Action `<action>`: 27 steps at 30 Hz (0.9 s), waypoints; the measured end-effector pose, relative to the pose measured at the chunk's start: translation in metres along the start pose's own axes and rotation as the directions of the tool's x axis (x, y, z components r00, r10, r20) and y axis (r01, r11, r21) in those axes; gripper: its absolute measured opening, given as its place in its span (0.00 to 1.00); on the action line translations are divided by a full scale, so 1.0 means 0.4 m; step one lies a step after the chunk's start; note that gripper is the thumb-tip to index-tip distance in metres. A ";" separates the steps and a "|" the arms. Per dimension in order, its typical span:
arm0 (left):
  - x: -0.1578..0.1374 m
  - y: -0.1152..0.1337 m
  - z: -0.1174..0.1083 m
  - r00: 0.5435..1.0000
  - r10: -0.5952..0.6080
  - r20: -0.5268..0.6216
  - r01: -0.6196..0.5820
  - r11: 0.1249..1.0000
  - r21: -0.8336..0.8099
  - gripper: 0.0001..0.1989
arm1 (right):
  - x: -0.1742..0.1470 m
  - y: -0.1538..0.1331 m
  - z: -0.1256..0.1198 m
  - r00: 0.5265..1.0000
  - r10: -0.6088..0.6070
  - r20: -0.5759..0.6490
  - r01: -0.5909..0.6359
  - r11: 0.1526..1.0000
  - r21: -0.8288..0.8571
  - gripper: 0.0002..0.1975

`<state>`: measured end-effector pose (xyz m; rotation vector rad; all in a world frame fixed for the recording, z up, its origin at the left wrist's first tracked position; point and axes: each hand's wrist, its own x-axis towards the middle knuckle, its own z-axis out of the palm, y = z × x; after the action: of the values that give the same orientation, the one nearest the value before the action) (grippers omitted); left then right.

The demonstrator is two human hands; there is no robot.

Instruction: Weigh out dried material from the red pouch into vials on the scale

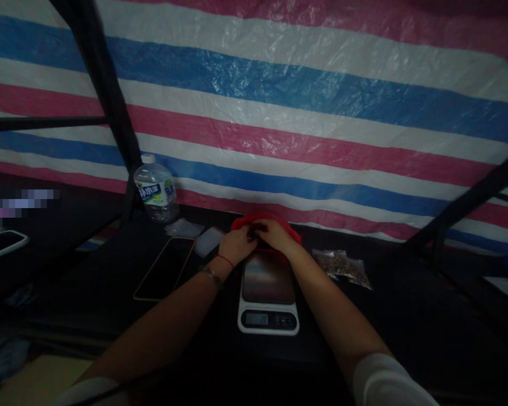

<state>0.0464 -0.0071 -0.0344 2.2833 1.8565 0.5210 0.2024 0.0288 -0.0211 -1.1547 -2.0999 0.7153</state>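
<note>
Both hands meet at a red bag or container (265, 219) at the far side of a dark table, just behind a small digital kitchen scale (268, 293). My left hand (237, 243) rests on the red thing's left front, fingers curled on it. My right hand (276, 234) grips its right front edge. What the fingers pinch is too dark to make out. The scale's steel platform carries nothing, and its display is lit.
A smartphone (164, 268) lies face up left of the scale, with small clear packets (195, 234) and a water bottle (156, 189) behind it. Clear bags of brownish bits (342, 266) lie to the right. A striped tarp (305, 113) and black poles (105, 96) stand behind.
</note>
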 end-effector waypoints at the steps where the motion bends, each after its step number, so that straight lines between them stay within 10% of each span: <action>1: -0.001 0.001 -0.001 1.000 0.005 0.004 -0.005 1.000 0.002 0.21 | -0.001 0.000 -0.001 1.000 0.004 0.011 -0.004 1.000 -0.010 0.17; 27: -0.009 0.017 -0.013 1.000 -0.002 0.021 0.003 0.999 -0.046 0.19 | -0.002 -0.017 -0.018 0.995 0.095 -0.042 -0.094 0.995 0.019 0.10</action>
<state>0.0499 -0.0127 -0.0279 2.2479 1.8184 0.5316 0.2047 0.0260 -0.0119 -1.2562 -2.0107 0.7443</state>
